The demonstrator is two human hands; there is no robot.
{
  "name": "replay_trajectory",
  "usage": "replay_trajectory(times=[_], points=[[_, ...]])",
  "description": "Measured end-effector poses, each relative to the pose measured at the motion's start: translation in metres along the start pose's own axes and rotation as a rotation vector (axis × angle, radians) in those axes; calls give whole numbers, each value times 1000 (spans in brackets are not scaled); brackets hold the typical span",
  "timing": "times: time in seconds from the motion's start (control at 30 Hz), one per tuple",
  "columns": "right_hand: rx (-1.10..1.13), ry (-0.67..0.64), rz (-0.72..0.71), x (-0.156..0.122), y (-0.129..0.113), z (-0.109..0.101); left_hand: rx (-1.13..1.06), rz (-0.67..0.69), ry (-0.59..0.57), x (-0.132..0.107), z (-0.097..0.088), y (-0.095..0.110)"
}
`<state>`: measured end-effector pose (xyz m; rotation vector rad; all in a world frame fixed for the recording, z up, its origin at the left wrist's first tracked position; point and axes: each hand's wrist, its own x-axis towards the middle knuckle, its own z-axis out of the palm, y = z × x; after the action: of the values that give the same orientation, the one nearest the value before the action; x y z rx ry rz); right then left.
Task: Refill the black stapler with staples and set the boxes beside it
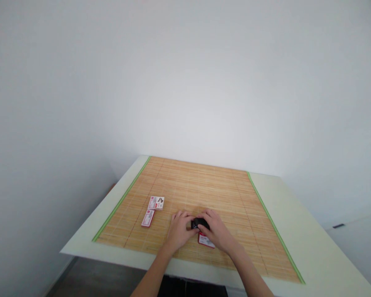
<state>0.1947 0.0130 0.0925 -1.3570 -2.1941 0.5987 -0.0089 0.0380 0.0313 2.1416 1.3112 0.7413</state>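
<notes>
Between my two hands is a small glossy black object (195, 223), shaped like a compact stapler and partly covered by fingers. My left hand (180, 229) pinches its left end, the thumb and fingertips closed about it. From the other side, my right hand (214, 229) grips the right part, with its thumb at the near side and fingers over the far side. Just below the object, a small red and white box (206, 241) lies on the bamboo mat (200, 185), partly under my right hand.
Left of my hands, a white box with a dark picture (156, 202) and a red-edged white box (148, 218) lie close together on the mat. The mat has green side borders and covers much of a white table (296, 231). A plain wall (191, 82) stands behind.
</notes>
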Motion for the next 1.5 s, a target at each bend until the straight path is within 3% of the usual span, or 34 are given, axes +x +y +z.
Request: replay_trajectory(times=[0.17, 0.37, 0.57, 0.67, 0.8, 0.9, 1.07, 1.23, 1.37, 1.5], points=[[80, -3, 68, -13, 28, -9, 3, -14, 4, -1, 0, 1], [139, 223, 300, -49, 57, 2, -35, -8, 77, -5, -4, 9], [226, 406, 429, -67, 56, 19, -45, 171, -125, -21, 2, 45], [251, 449, 452, -69, 53, 25, 4, 192, -153, -23, 12, 53], [228, 487, 497, -69, 49, 30, 103, 26, -16, -18, 15, 43], [205, 506, 533, -70, 45, 33, 146, -97, 49, -15, 4, 25], [230, 489, 531, -73, 41, 34, 35, 25, -201, -16, -29, -3], [258, 434, 518, -76, 38, 33, -28, 80, -378, -9, -46, -8], [298, 403, 475, -76, 33, 31, -25, 51, -278, -5, -36, 1], [339, 373, 427, -76, 29, 30, -28, 114, -163, -5, -21, 10]])
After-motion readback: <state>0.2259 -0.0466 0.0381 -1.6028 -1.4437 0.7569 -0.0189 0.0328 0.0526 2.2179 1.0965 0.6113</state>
